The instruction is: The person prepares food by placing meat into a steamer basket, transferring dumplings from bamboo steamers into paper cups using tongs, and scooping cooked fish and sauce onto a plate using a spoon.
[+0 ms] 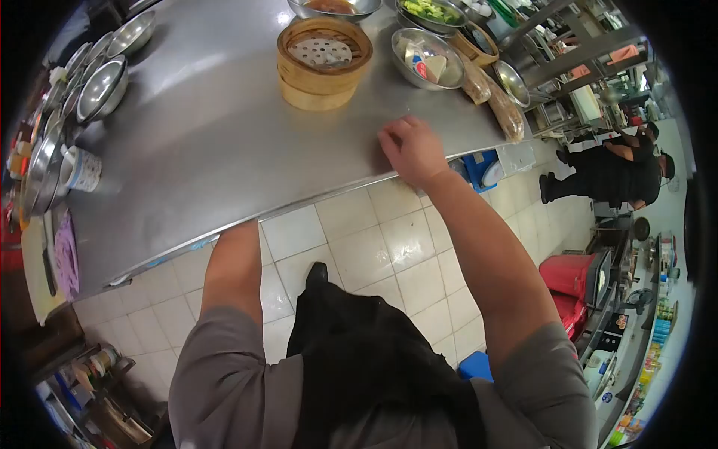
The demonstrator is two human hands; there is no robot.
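My right hand (413, 150) rests on the steel table (224, 127) near its front edge. Its fingers are loosely curled, and nothing shows in them. My left forearm (238, 258) reaches under the tabletop, which hides the hand. Ahead of my right hand stands a round bamboo steamer (318, 93), uncovered, with a white perforated liner (321, 52) inside. To the right of the steamer is a steel bowl (407, 71) holding small packaged items. Beside that bowl lie two long plastic-wrapped rolls (502, 108).
Stacked steel bowls (102, 88), a patterned cup (82, 169), a purple cloth (66, 254) and a knife (48, 258) line the left side. At the back are bowls with sauce (333, 6) and greens (430, 10). Two people (617, 176) stand beyond the right side, near a red bin (572, 277).
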